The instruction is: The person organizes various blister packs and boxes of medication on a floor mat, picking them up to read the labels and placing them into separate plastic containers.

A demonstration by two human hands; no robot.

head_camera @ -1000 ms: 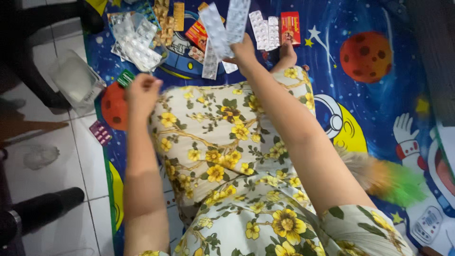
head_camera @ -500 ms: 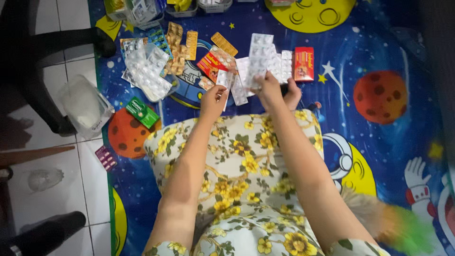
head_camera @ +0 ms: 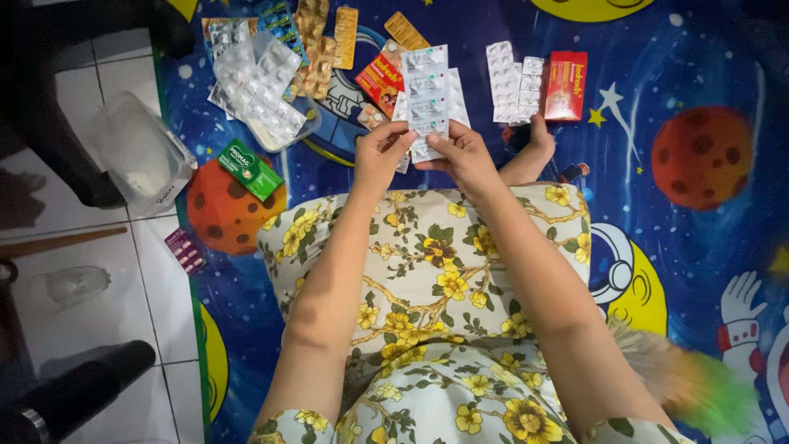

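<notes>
I sit on a blue space-patterned mat (head_camera: 674,74) in a yellow-flowered dress. Both my hands hold up a stack of white and silver blister strips (head_camera: 429,94) above my knee. My left hand (head_camera: 380,154) pinches the stack's lower left edge, and my right hand (head_camera: 462,154) grips its lower right edge. More blister strips (head_camera: 511,82) and a red medicine box (head_camera: 567,85) lie on the mat just beyond my foot.
A clear tub of silver blister packs (head_camera: 261,89), gold strips (head_camera: 330,43) and a red packet (head_camera: 380,78) lie at the back left. A green box (head_camera: 251,169), a pink strip (head_camera: 186,251), a clear lid (head_camera: 140,156) and a feather duster (head_camera: 707,395) lie around me.
My left hand came in from the green box at the left and joined my right hand on the blister strips. The strips were drawn closer, over my knee.
</notes>
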